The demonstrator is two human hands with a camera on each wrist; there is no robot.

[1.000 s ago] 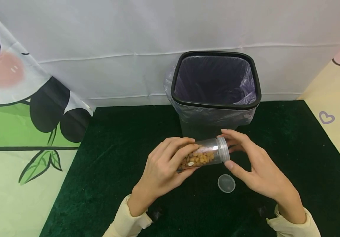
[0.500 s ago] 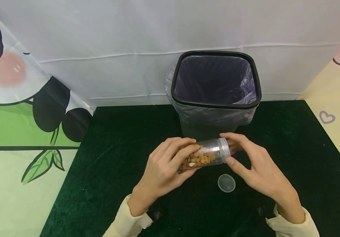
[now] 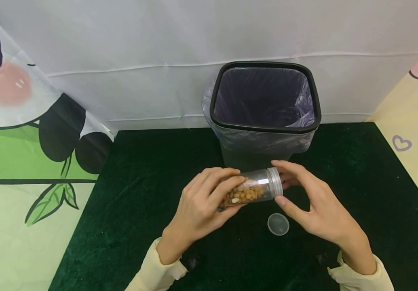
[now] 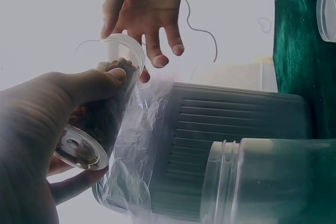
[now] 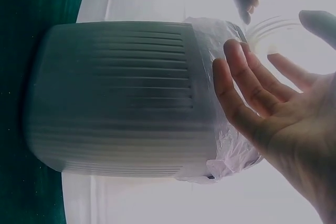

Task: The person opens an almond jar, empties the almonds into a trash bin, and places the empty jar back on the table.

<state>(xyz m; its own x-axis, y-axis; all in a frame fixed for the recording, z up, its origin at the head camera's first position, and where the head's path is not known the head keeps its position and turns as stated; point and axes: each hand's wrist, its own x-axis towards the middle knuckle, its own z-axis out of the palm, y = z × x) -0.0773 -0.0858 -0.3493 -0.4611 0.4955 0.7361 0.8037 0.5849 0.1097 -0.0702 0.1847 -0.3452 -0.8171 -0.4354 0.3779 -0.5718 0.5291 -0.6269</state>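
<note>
Fingers of the left hand [image 3: 201, 202] curl round a clear jar [image 3: 255, 186] of tan pieces [image 3: 247, 195], held nearly on its side above the dark green cloth [image 3: 140, 182], while the fingers of the right hand [image 3: 319, 210] spread loosely at its rimmed end; whether they touch it I cannot tell. Nearer the person a round lid [image 3: 278, 224] lies on that cloth, and the left wrist view shows a second clear jar [image 4: 278, 182] upright nearby. Beyond the held jar a lined bin [image 3: 265, 129] stands before a white backdrop [image 3: 129, 36].
</note>
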